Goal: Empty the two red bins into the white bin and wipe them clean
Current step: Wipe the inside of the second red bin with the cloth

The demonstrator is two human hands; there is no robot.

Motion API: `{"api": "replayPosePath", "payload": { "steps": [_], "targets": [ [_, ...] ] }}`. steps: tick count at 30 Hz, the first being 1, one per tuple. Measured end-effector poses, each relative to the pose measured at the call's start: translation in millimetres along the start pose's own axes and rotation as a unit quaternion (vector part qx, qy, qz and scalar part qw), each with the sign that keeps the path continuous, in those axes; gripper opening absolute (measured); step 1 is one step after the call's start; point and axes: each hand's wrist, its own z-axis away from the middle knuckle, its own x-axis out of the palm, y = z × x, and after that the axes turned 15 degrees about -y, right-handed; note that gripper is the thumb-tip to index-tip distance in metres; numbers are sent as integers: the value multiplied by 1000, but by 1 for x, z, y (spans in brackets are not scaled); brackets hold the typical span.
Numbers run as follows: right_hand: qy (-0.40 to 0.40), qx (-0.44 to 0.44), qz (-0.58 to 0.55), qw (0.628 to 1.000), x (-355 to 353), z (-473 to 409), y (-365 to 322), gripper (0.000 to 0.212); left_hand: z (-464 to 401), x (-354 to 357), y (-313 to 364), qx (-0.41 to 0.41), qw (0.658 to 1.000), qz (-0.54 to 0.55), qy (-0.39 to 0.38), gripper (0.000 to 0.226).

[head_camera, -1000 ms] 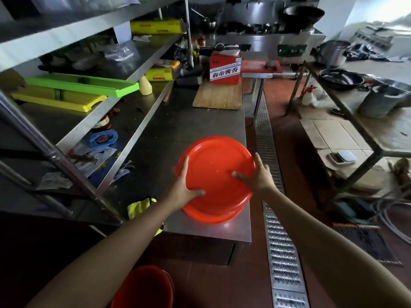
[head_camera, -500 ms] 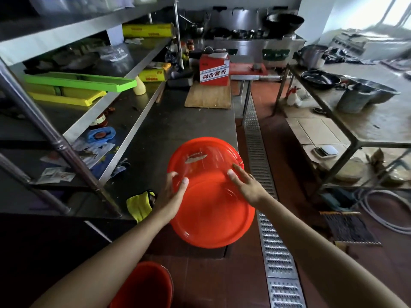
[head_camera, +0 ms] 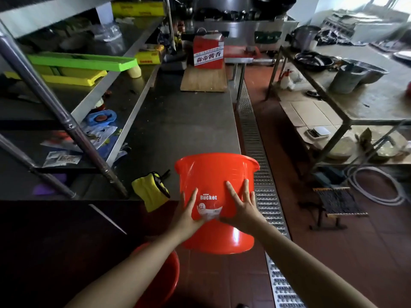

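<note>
Both hands hold the red bucket [head_camera: 216,192] (label facing the camera) upright off the counter [head_camera: 182,130] edge: left hand [head_camera: 188,215] and right hand [head_camera: 241,206] press flat, fingers spread, against its wall

The red bin [head_camera: 216,196] carries white lettering on its side reading "water Bucket", with a partly peeled clear sticker just below it showing "MS". At the far end of the table [head_camera: 178,121], a red box [head_camera: 208,54] bears a white band printed with the dark characters "森帝酱香".
</note>
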Motion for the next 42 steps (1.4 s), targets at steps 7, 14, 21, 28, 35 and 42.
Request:
{"api": "replayPosePath", "payload": {
  "steps": [7,14,21,28,35,42],
  "targets": [
    [35,4,-9,999,16,4,-3,121,-35,-42,25,51,954,-246,161,100],
    [192,-56,-41,979,14,23,34,47,-72,-47,81,35,921,-388,12,96],
    [127,128,-334,925,-56,-4,71,36,-4,11,45,123,894,-424,75,76],
    [21,192,-381,904,-41,-20,93,22,51,54,8,137,887,-439,31,72],
    [20,165,-348,923,-22,-35,83,26,75,90,-13,72,904,-420,-18,64],
    [24,15,-264,964,-39,-45,40,20,78,115,-25,19,911,-411,-19,54]
  ]
}}
